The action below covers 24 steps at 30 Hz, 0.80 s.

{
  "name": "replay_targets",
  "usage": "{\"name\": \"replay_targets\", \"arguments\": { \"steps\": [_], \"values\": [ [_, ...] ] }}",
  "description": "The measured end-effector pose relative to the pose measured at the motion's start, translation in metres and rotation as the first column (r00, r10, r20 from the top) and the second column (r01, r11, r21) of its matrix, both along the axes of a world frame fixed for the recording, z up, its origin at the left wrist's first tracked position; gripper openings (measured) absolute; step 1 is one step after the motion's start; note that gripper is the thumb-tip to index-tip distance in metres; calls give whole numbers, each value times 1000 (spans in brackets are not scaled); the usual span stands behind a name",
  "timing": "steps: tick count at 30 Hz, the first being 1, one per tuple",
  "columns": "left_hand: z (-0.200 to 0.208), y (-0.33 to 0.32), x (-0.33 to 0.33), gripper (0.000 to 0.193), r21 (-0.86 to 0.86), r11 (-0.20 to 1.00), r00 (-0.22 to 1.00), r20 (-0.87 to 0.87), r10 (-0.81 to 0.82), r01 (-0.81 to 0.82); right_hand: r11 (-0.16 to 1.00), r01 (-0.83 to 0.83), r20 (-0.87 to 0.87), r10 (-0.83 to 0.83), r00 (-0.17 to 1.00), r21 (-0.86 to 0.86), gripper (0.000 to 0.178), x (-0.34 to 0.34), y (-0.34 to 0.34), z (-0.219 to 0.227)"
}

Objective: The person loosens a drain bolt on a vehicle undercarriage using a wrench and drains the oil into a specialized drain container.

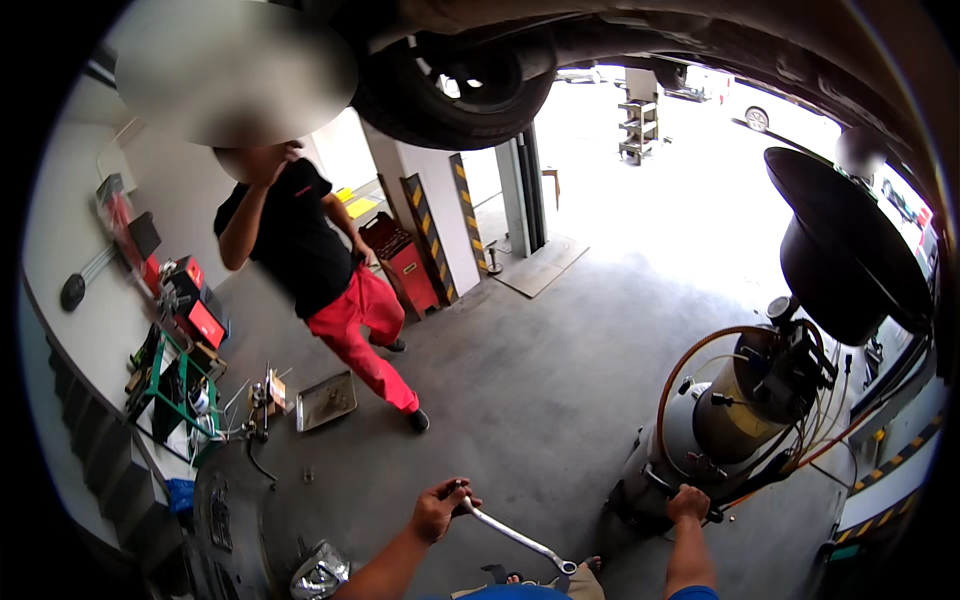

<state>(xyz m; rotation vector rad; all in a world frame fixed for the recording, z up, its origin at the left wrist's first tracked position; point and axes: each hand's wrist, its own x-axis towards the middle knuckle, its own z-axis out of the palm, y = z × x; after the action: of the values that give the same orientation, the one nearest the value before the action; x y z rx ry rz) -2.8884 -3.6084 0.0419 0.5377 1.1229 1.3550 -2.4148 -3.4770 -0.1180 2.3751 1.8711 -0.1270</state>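
- From where I'm standing, the person's left hand is curling its fingers around the upper end of a long silver wrench.
- The wrench is slanting down to the right, its ring end hanging just in front of the person's body.
- The right hand is closing in a fist over a black handle on the wheeled tank unit; how tightly, I can't tell.
- That unit is standing to the person's right, carrying a round gauge, looping hoses and a broad black bowl; I can't make out what the bowl is holding.
- On the left, a green-framed rack is holding a jumble of parts and cables.
- A shallow metal tray is lying on the floor nearby, dirty brownish inside.
- Behind the co-worker in red trousers, an open red tool case is resting on a red cabinet.
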Motion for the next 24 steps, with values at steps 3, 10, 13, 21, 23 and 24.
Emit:
{"name": "replay_targets", "arguments": {
  "steps": [3,10,13,21,23,24],
  "values": [
    [-27,-19,-1,17,-64,998,1000,9,-1,1,999,-19,-34,20,999,46,27,0,5,-7],
    [-79,-26,32,22,-148,981,992,-7,-126,124,981,-31,-83,48,995,192,15,3,8,-31],
    [-94,-16,54,22,-165,975,987,-32,-156,149,971,25,-94,-2,996,237,14,11,14,-50],
    [-101,-16,82,24,-143,974,983,-31,-183,177,965,94,-158,-55,986,246,14,18,38,-66],
    [-100,-18,75,23,-166,972,983,-50,-176,165,961,100,-179,-54,982,258,11,17,42,-71],
    [-102,-21,74,23,-183,971,985,-57,-165,152,961,93,-183,-45,982,260,12,18,42,-65]
  ]
}}
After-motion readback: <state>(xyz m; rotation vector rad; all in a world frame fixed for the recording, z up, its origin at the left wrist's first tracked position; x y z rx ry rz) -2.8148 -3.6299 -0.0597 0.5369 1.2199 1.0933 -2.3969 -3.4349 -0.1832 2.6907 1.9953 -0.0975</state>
